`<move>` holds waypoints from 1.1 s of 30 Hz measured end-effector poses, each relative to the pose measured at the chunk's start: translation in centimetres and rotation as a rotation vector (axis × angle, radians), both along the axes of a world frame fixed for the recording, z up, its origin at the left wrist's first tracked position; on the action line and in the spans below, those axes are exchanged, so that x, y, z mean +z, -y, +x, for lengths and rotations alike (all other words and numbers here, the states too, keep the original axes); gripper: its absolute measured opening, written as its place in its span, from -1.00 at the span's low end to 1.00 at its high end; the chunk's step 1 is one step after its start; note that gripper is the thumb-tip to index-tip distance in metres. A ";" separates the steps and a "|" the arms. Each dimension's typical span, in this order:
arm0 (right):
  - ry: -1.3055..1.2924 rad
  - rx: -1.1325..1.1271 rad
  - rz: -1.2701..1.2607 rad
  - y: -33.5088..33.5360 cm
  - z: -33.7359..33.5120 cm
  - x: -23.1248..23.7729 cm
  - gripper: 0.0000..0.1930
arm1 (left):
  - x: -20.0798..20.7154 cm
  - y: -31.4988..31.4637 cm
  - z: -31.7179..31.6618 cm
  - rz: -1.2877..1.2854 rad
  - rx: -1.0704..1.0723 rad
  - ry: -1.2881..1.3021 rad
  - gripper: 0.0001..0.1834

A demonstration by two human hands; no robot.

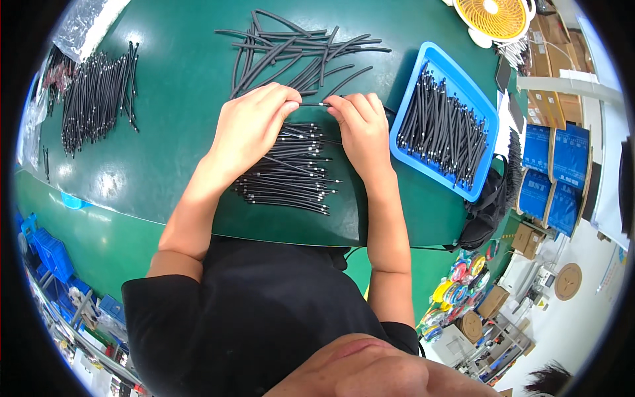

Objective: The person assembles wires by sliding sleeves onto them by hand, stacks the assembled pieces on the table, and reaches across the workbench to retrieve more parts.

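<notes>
Both hands pinch one thin black cable [311,104], stretched level between them above the table. My left hand [254,122] closes thumb and forefinger on its left part. My right hand [362,129] pinches its right end, beside a small pale band or tip. Just below lies a row of short black cables [291,175] with silvery ends, laid side by side. Beyond my hands is a loose heap of thicker black tubes [264,56], crossing one another. My fingers cover parts of the held piece, so its ends are hard to make out.
A blue tray [456,74] full of short black pieces [440,126] stands to the right. Another black cable pile [96,99] lies left on the green table [172,132], near plastic bags [83,26]. A yellow fan [493,16] sits far right; a black bag [486,205] hangs at the right edge.
</notes>
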State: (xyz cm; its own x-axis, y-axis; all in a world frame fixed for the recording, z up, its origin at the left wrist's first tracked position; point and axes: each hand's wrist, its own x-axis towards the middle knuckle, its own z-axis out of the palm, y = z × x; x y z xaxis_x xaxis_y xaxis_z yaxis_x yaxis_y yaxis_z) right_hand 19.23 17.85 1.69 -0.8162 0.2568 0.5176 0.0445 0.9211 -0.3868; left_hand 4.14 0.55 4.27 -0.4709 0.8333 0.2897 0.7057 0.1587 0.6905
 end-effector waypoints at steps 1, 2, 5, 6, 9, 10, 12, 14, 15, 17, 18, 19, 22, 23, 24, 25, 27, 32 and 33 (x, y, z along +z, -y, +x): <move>0.000 0.001 0.000 0.0 0.0 0.0 -0.77 | 0.0 0.0 0.0 0.000 0.001 0.000 -0.89; -0.012 -0.006 0.015 0.0 -0.1 0.0 -0.79 | 0.0 0.0 0.0 0.002 0.000 0.003 -0.89; -0.024 0.008 0.039 0.3 -0.2 0.0 -0.81 | 0.0 -0.1 0.0 -0.004 -0.032 0.013 -0.89; -0.024 0.029 0.048 0.5 -0.3 0.0 -0.82 | 0.0 0.0 0.0 -0.013 -0.064 0.019 -0.89; 0.012 0.106 0.007 1.7 -0.5 -0.8 -0.82 | -0.5 -0.1 0.4 0.012 -0.139 0.089 -0.89; -0.014 0.093 0.026 1.7 -0.6 -0.8 -0.81 | -0.3 0.0 0.3 -0.026 -0.142 0.133 -0.87; -0.038 0.043 0.030 1.5 -0.6 -0.4 -0.81 | -0.2 -0.2 0.1 0.015 -0.010 0.087 -0.81; -0.099 -0.036 0.002 1.4 -0.5 -0.2 -0.82 | -0.3 0.1 -0.8 0.048 0.192 0.097 -0.58; -0.101 -0.031 -0.001 1.3 -0.4 -0.1 -0.82 | -0.2 0.1 -0.8 0.103 0.211 0.252 -0.37; -0.077 -0.004 0.007 1.7 -0.5 0.0 -0.82 | -1.5 -0.2 -0.8 0.276 0.065 0.749 -0.21; -0.066 0.023 0.030 2.1 -0.6 -0.1 -0.82 | -1.7 -0.3 -0.7 0.249 -0.022 0.897 -0.14; -0.067 0.030 0.025 2.6 -0.7 -0.4 -0.82 | -1.8 -0.6 -0.4 0.222 -0.112 1.045 -0.08; -0.057 0.049 0.025 3.5 -0.9 -0.7 -0.85 | -2.3 -1.0 0.6 0.224 -0.239 1.148 -0.05; -0.056 0.053 0.022 3.6 -0.8 -0.7 -0.85 | -2.2 -1.0 0.8 0.229 -0.264 1.140 -0.05; -0.042 0.046 0.024 3.6 -0.7 -0.6 -0.85 | -2.1 -1.0 1.0 0.230 -0.259 1.140 -0.05; -0.029 0.038 0.027 3.7 -0.7 -0.6 -0.84 | -1.9 -1.1 1.1 0.236 -0.290 1.168 -0.04; -0.036 0.050 0.021 3.8 -0.7 -0.8 -0.84 | -1.7 -1.0 1.4 0.244 -0.320 1.194 -0.04; -0.043 0.048 -0.022 4.2 -0.7 -0.4 -0.85 | -1.8 -1.1 1.6 0.223 -0.357 1.195 -0.05; -0.042 0.047 -0.029 4.3 -0.7 -0.3 -0.85 | -1.7 -1.0 1.7 0.224 -0.356 1.195 -0.05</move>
State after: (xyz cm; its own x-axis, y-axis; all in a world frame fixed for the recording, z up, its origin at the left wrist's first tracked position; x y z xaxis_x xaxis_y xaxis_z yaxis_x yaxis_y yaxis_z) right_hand 18.51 13.58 1.36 -0.8053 0.2344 0.5446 -0.0153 0.9100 -0.4143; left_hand 5.80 1.57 2.55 -0.2958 0.9552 -0.0098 -0.3951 -0.1130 0.9117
